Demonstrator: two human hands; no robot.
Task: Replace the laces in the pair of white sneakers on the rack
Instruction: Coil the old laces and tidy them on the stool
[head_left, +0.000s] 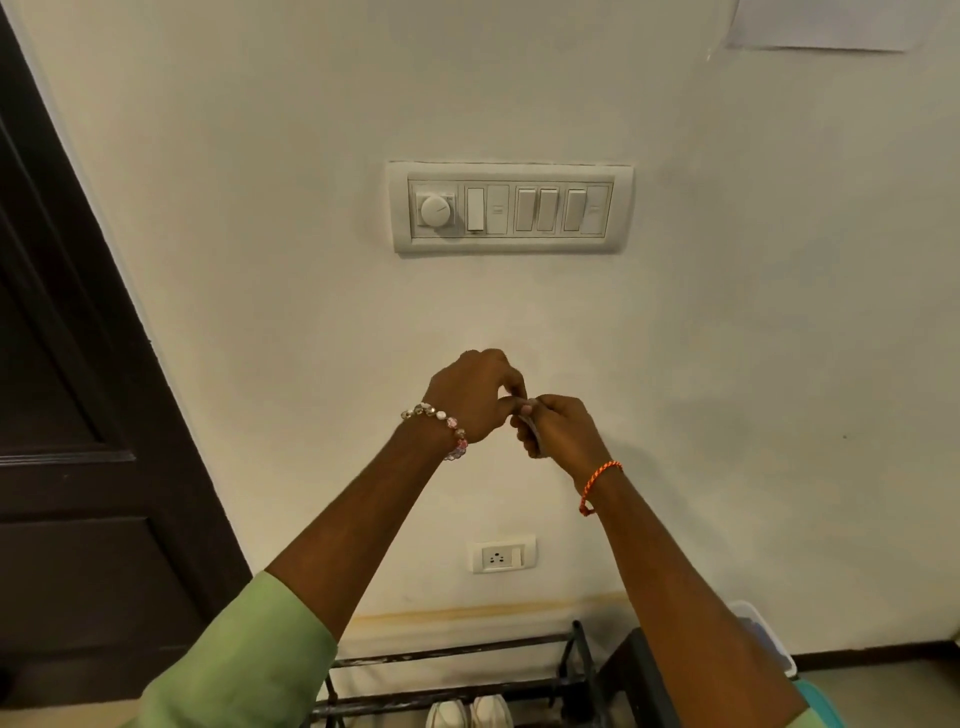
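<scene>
Sneakers untouched on rack, bottom centre. Left hand and right hand pinch small pale bundle, probably new laces. Best untangle fully before crouching.

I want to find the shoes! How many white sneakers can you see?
2. The left sneaker and the right sneaker sit side by side on the rack at the bottom edge; others may be hidden below.

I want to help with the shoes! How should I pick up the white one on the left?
Only the left sneaker's toe shows, on the rack's lower shelf, pointing at the wall. Probably come from the open front and grip its heel end or sides; a bar crosses just above, so slide it out, don't lift.
</scene>
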